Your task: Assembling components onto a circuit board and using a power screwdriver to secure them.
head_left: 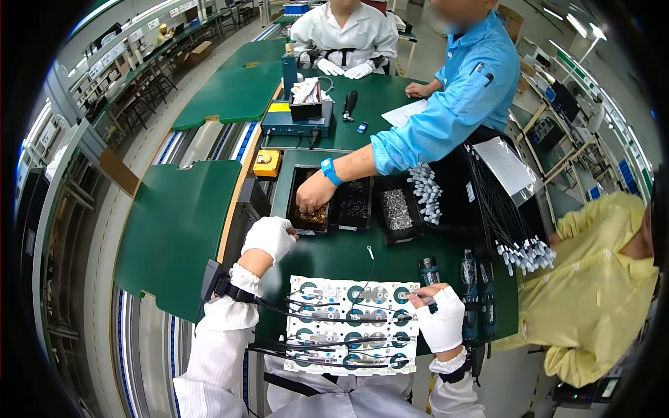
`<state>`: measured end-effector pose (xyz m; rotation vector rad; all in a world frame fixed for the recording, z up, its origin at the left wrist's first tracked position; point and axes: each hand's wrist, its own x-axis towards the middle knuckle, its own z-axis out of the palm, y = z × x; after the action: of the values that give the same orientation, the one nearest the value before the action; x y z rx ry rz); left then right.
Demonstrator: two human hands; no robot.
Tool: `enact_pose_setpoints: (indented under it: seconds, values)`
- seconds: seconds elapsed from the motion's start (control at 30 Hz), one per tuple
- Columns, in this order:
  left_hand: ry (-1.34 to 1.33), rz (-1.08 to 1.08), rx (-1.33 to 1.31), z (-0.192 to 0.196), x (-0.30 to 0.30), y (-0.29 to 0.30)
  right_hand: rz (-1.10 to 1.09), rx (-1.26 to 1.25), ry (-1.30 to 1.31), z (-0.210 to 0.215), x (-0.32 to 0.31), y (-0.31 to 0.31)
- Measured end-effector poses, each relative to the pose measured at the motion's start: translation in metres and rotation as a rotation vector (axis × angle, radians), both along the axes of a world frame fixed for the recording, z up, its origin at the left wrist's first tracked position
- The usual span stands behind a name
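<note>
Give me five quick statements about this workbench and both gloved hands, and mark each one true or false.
1. The left hand is at the near edge of the tray of brass-coloured parts. True.
2. The right hand rests on the yellow box. False: it is at the right edge of the white panel, pinching a small tool; the yellow box sits further back.
3. A co-worker's bare hand reaches into the same tray of parts. True.
4. The white panel carries dark cables and round green-ringed parts. True.
5. The bench top is red. False: it is green.
</note>
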<state>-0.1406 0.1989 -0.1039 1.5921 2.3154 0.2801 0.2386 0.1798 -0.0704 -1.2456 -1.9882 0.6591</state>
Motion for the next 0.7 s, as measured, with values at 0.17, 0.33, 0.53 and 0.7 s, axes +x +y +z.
enact_pose_setpoints:
  seconds: [0.17, 0.33, 0.53, 0.7]
  values:
    - [0.111, -0.114, 0.050, -0.012, 0.002, 0.025, 0.098, 0.228, -0.011, 0.000, -0.003, 0.006]
    - [0.259, -0.216, 0.047, -0.031, 0.007, 0.051, -0.033, 0.165, 0.103, 0.014, 0.003, -0.004]
    - [0.268, -0.157, 0.108, -0.075, 0.008, 0.074, -0.143, 0.172, 0.070, 0.019, 0.032, -0.028]
    - [0.349, -0.094, 0.171, -0.096, 0.002, 0.074, -0.220, 0.153, 0.038, 0.020, 0.047, -0.047]
